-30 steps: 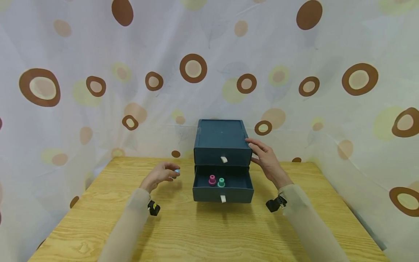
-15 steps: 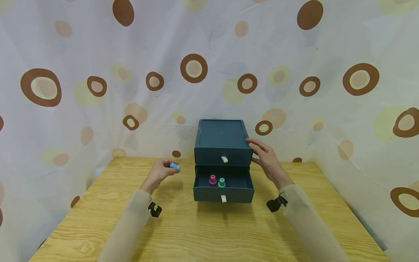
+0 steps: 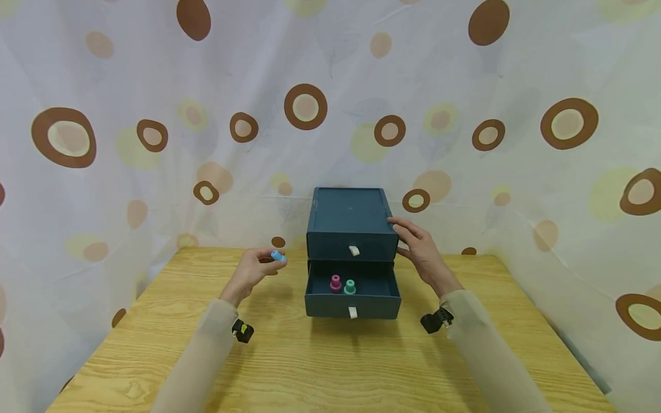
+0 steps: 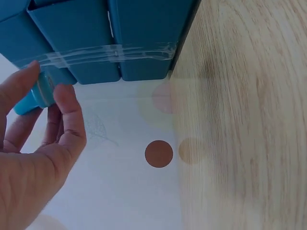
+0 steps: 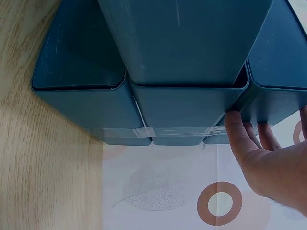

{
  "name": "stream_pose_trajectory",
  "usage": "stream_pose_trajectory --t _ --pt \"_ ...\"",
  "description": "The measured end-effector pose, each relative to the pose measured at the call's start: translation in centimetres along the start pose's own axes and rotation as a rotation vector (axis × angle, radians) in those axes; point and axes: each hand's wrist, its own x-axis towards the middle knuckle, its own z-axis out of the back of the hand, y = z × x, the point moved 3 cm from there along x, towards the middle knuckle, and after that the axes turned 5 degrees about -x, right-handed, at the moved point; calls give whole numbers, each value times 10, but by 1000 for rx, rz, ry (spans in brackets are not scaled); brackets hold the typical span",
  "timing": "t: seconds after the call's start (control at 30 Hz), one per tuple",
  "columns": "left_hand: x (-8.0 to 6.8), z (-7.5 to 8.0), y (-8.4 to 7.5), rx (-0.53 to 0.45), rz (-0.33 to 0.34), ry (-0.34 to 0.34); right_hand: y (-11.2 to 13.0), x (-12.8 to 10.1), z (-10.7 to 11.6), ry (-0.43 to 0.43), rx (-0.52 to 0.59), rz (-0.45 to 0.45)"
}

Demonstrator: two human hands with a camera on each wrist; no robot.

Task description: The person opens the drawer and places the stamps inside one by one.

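left hand [image 3: 254, 268] pinching small blue plastic peg [image 3: 278, 256], smooth, cylindrical

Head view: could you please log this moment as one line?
left hand: pinches blue peg | right hand: steadies drawer box | bottom drawer: open

- on my left wrist camera i see the left hand [image 4: 36, 158] low in the left corner, fingers curled.
- its thumb and fingertips pinch a small light blue peg [image 4: 36, 96].
- the peg sits just beside the dark blue drawer unit [image 4: 110, 33], which fills the top of the view.
- a strip of clear tape [image 4: 105, 53] runs across the unit's panels.
- the wooden table [image 4: 244, 124] takes up the right side.
- a white cloth with a brown dot [image 4: 159, 154] lies between hand and table.
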Motion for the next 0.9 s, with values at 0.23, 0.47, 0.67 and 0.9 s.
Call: stream_pose_trajectory --t 0.23,0.47,0.67,0.9 --pt "-3 -7 -7 62 -47 -17 2 0 1 0 4 -2" --pt "-10 -14 -14 36 -84 -61 2 -1 0 3 -5 -6" --pt "-16 -23 -23 8 -126 -77 1 -3 -1 -4 -4 -14" --pt "-20 -29 -32 18 -137 -79 2 -2 -1 -4 -2 0"
